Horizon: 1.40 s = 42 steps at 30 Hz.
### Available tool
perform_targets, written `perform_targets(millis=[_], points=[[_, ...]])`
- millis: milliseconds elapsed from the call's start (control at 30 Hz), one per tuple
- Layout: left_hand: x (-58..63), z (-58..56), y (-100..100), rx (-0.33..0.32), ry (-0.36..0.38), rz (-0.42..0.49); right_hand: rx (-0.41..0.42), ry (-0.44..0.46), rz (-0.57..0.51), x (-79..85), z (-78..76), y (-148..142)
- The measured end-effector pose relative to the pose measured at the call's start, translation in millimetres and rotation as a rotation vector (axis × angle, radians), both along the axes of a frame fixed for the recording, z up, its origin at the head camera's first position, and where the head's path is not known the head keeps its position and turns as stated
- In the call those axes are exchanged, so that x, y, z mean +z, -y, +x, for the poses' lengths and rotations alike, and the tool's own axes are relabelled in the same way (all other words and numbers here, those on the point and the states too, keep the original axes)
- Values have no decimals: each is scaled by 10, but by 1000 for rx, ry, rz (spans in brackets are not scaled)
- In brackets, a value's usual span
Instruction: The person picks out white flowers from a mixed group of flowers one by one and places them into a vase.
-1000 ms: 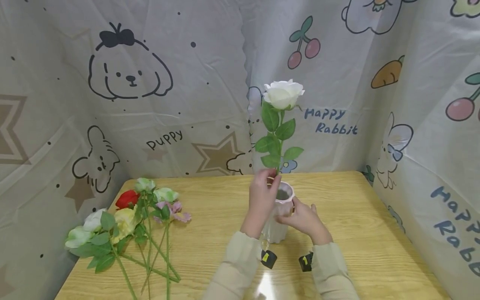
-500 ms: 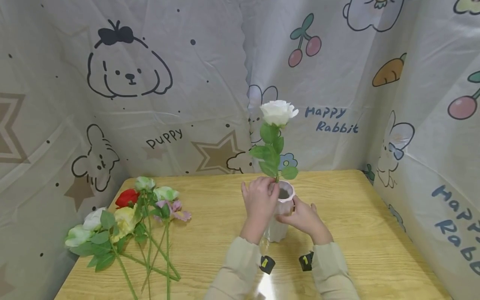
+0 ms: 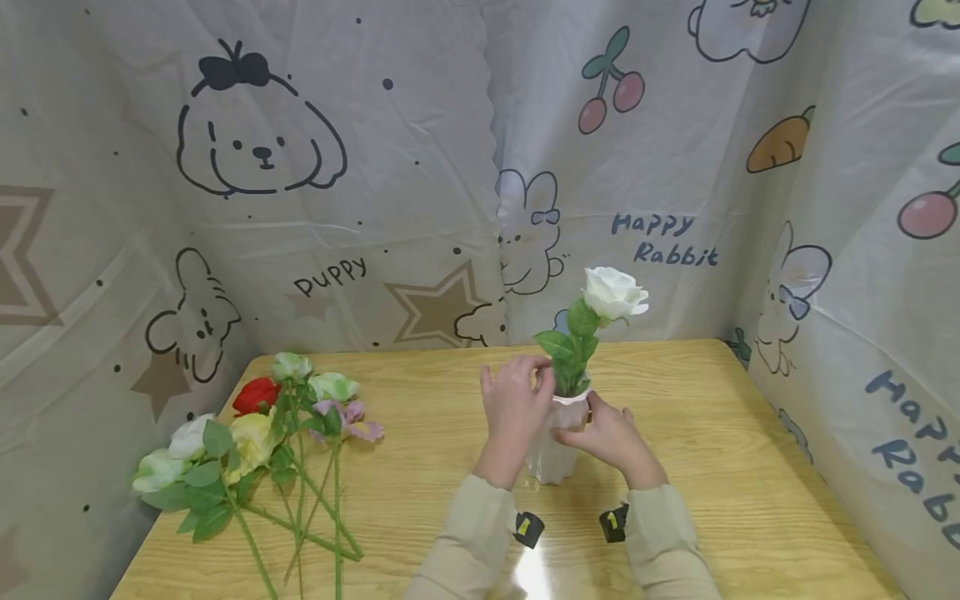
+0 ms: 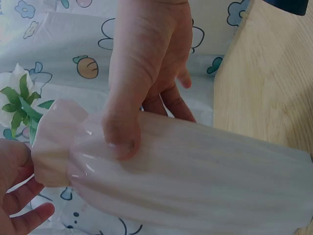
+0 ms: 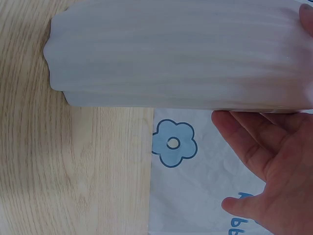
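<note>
A white rose (image 3: 613, 293) with green leaves (image 3: 573, 354) stands in the fluted pale pink-white vase (image 3: 557, 442), its bloom leaning right and its lower stem hidden inside. My left hand (image 3: 516, 408) is at the vase's left side, thumb and bent fingers beside the rim and lowest leaves. In the left wrist view, its fingertips (image 4: 41, 210) are at the rim, spread loosely apart. My right hand (image 3: 609, 435) grips the upper vase from the right: thumb across the front, as the left wrist view shows, other fingers (image 5: 244, 132) reaching behind.
Several loose artificial flowers, among them a red rose (image 3: 256, 396), a yellow bloom (image 3: 252, 442) and a purple flower (image 3: 351, 417), lie on the left of the wooden table (image 3: 420, 500). Printed curtains (image 3: 375, 150) close in the back and sides. Small black blocks (image 3: 529, 529) sit beside the sleeves.
The white rose has gone down into the vase and tipped to the right. My left hand has dropped from the stem to beside the rim. My right hand has kept its hold.
</note>
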<state>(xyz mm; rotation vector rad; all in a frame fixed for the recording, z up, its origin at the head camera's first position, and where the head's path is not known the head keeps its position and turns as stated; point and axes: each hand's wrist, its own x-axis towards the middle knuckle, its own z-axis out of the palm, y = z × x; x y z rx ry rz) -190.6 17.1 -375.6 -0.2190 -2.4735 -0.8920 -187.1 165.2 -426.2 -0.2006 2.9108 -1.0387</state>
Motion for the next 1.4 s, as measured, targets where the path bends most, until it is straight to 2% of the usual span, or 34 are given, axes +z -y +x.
perform_targets(millis=[200, 500, 1100, 1400], points=[[6, -26, 108, 37, 18, -37, -5, -1, -6, 6, 2, -4], [-79, -86, 339, 58, 33, -57, 7, -5, -28, 6, 2, -6], [-217, -76, 842, 145, 67, -146, 9, 16, -35, 0, -2, -8], [-280, -77, 1152, 195, 87, -132, 8, 22, -45, -17, -13, -20]])
